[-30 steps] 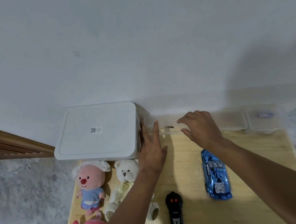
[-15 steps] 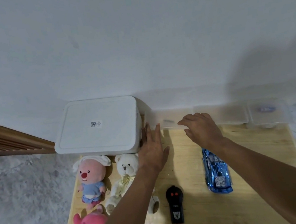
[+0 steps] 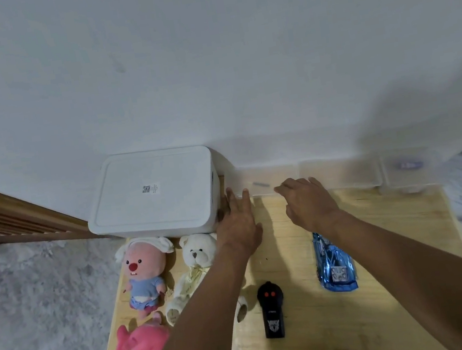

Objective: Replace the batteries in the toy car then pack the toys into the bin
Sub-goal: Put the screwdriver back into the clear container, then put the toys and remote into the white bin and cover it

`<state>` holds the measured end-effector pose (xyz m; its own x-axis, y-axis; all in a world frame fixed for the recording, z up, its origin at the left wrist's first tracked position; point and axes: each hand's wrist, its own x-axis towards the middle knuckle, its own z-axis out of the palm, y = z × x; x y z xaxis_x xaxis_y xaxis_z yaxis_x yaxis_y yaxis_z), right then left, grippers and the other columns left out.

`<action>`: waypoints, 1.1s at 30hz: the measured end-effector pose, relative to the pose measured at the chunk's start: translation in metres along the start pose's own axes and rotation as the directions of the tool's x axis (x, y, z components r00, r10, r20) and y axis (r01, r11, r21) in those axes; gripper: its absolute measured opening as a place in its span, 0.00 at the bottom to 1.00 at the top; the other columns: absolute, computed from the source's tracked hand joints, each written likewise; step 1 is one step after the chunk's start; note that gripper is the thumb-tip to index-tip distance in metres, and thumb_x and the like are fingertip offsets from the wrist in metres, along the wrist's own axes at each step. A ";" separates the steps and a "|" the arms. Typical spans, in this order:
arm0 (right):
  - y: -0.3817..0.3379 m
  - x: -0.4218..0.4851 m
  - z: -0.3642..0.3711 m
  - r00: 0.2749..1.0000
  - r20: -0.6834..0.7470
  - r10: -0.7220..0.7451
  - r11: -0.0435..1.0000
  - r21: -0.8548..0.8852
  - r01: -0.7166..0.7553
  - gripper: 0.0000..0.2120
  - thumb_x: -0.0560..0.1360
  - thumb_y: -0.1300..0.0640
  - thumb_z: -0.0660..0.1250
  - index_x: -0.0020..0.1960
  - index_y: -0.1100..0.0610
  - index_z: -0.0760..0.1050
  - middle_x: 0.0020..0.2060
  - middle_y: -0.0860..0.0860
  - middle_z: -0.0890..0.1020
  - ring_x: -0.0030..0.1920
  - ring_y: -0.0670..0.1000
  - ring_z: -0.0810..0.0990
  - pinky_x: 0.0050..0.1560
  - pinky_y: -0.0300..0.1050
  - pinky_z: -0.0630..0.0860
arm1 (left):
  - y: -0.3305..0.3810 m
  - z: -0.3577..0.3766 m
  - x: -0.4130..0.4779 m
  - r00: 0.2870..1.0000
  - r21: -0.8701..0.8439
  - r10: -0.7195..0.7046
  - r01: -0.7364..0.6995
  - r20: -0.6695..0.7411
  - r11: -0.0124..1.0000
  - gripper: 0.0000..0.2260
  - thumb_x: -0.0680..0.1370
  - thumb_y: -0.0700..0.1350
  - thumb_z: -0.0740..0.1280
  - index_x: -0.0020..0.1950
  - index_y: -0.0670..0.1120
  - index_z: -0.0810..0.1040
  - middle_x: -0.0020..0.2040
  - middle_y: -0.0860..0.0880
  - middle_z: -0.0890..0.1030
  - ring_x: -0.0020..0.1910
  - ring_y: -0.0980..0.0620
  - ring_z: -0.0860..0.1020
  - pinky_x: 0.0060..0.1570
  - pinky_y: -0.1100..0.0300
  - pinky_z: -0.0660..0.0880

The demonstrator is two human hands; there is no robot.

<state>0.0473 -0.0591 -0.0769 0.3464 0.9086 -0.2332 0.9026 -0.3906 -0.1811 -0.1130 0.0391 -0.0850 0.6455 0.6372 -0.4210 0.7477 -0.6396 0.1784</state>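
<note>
Toy car [image 3: 334, 264] sits untouched on the desk [image 3: 398, 239], lower right of centre. Both grips are empty: left hand [image 3: 239, 227] flat, right hand [image 3: 309, 205] loosely curled at the clear box [image 3: 264, 183]. Yank its lid and that light box probably skids or spills.

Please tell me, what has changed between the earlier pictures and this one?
Very little. Both hands drew back slightly from the clear box: the left hand, fingers straight, and the right hand, loosely curled, now reach only its front edge. Nothing was taken hold of or let go. The bin, car, remote and plush toys stayed put.
</note>
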 end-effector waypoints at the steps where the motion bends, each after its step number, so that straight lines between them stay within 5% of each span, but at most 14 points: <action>1: -0.001 -0.003 -0.002 0.999 0.045 -0.002 1.000 -0.006 0.003 0.27 0.78 0.58 0.64 0.77 0.52 0.64 0.73 0.49 0.69 0.72 0.54 0.69 0.76 0.58 0.58 | 0.002 -0.003 0.000 1.000 0.003 -0.009 0.009 0.019 1.000 0.39 0.84 0.53 0.62 0.84 0.48 0.38 0.82 0.40 0.35 0.83 0.41 0.42 0.78 0.46 0.59; 5: 0.004 -0.021 -0.014 0.994 0.104 -0.039 0.993 0.119 0.027 0.33 0.81 0.54 0.62 0.82 0.49 0.51 0.81 0.50 0.55 0.80 0.53 0.55 0.79 0.59 0.50 | 0.008 -0.025 -0.005 0.998 -0.084 -0.013 0.019 0.063 0.996 0.36 0.83 0.46 0.60 0.84 0.50 0.40 0.83 0.39 0.39 0.83 0.40 0.46 0.79 0.44 0.56; 9: 0.018 -0.037 -0.041 1.000 -0.018 -0.022 0.969 0.246 0.026 0.30 0.81 0.54 0.61 0.81 0.47 0.57 0.78 0.51 0.64 0.76 0.53 0.64 0.76 0.56 0.60 | 0.022 -0.053 -0.018 0.989 -0.176 0.076 -0.098 -0.124 0.979 0.30 0.83 0.45 0.61 0.83 0.53 0.54 0.79 0.40 0.64 0.74 0.38 0.68 0.68 0.41 0.71; 13: 0.018 -0.051 -0.083 0.997 -0.072 -0.020 0.966 0.256 0.038 0.26 0.81 0.52 0.62 0.78 0.47 0.63 0.74 0.50 0.70 0.71 0.54 0.71 0.71 0.52 0.67 | 0.039 -0.095 -0.031 0.948 -0.229 0.082 -0.158 -0.309 0.960 0.23 0.83 0.45 0.61 0.78 0.52 0.66 0.67 0.43 0.78 0.65 0.41 0.76 0.61 0.44 0.75; 23: -0.046 -0.053 -0.173 0.986 -0.165 0.012 0.900 0.431 0.061 0.23 0.78 0.49 0.66 0.73 0.46 0.70 0.67 0.49 0.76 0.65 0.53 0.76 0.65 0.53 0.73 | -0.019 -0.190 -0.070 0.884 -0.249 -0.073 -0.051 -0.462 0.967 0.18 0.81 0.51 0.66 0.71 0.54 0.74 0.63 0.50 0.81 0.64 0.47 0.77 0.62 0.49 0.74; 33: -0.165 -0.001 -0.157 0.999 0.010 0.041 0.899 0.436 -0.041 0.31 0.76 0.48 0.69 0.76 0.48 0.63 0.71 0.54 0.69 0.69 0.56 0.72 0.65 0.50 0.72 | -0.171 -0.207 -0.070 0.936 -0.247 -0.164 0.087 -0.311 0.965 0.28 0.78 0.59 0.69 0.76 0.54 0.69 0.67 0.45 0.77 0.66 0.43 0.75 0.64 0.44 0.75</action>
<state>-0.0618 0.0280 0.1026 0.3808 0.8903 -0.2497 0.6854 -0.4531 -0.5701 -0.2538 0.1925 0.0985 0.5303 0.8350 -0.1468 0.8162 -0.4560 0.3549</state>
